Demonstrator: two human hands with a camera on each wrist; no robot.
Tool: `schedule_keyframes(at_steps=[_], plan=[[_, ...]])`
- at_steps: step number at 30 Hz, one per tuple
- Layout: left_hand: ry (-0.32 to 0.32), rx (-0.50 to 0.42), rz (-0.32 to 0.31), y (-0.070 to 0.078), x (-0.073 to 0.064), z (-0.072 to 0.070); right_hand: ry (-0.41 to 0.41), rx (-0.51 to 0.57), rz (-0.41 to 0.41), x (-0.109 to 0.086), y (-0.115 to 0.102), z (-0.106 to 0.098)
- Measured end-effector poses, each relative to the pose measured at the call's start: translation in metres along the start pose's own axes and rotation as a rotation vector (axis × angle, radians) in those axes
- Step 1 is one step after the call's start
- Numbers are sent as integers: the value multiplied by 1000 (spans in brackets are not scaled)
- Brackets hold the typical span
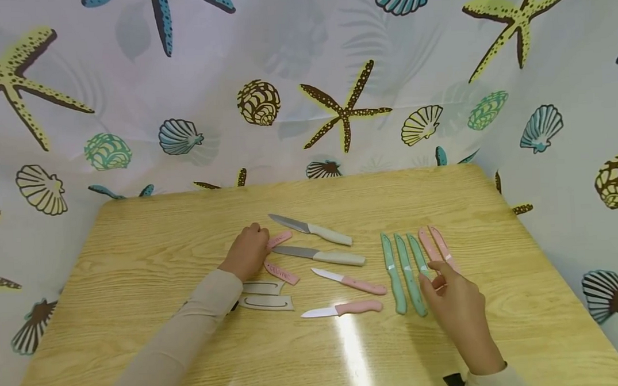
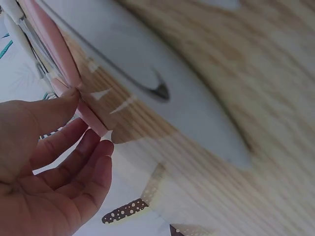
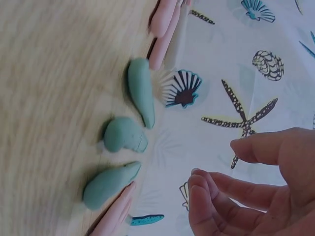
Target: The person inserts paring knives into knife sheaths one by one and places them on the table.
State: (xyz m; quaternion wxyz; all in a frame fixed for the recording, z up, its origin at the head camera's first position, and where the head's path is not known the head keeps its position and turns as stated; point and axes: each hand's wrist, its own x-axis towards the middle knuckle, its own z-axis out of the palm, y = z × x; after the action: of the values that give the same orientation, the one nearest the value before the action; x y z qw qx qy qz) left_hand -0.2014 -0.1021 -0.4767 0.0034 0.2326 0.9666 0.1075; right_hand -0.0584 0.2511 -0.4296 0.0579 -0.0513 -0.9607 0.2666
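My left hand [image 1: 248, 252] pinches the end of a pink blade sheath [image 1: 280, 238] between thumb and fingers. A second pink sheath [image 1: 281, 273] with lettering lies just below it, and two whitish sheaths [image 1: 266, 302] lie near the wrist. Two white-handled knives [image 1: 339, 258] and two pink-handled paring knives [image 1: 359, 307] lie with bare blades to the right. My right hand [image 1: 456, 304] hovers with loosely bent fingers and nothing in them, beside three green knives [image 1: 407, 269] and two pink knives [image 1: 442, 247], whose blades look covered. The hand partly hides the pink pair.
Everything lies on a light wooden table [image 1: 151, 246]. A white cloth [image 1: 292, 55] printed with starfish and shells hangs behind the table and along its sides.
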Motion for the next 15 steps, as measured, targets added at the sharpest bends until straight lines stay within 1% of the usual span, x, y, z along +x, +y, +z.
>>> schedule_keyframes(at_steps=[2,4,8,12,15], plan=[[20,25,15,-1,0,2,7,9,-27,-3,-4,2],[36,42,26,-2,0,2,31,17,-71,-5,-7,5],[45,63,39,-3,0,4,69,26,-142,-10,-11,13],[63,25,44,-6,-2,5,62,21,-162,-13,-14,19],[75,-39,42,-7,-5,2,65,17,-183,-14,-16,21]])
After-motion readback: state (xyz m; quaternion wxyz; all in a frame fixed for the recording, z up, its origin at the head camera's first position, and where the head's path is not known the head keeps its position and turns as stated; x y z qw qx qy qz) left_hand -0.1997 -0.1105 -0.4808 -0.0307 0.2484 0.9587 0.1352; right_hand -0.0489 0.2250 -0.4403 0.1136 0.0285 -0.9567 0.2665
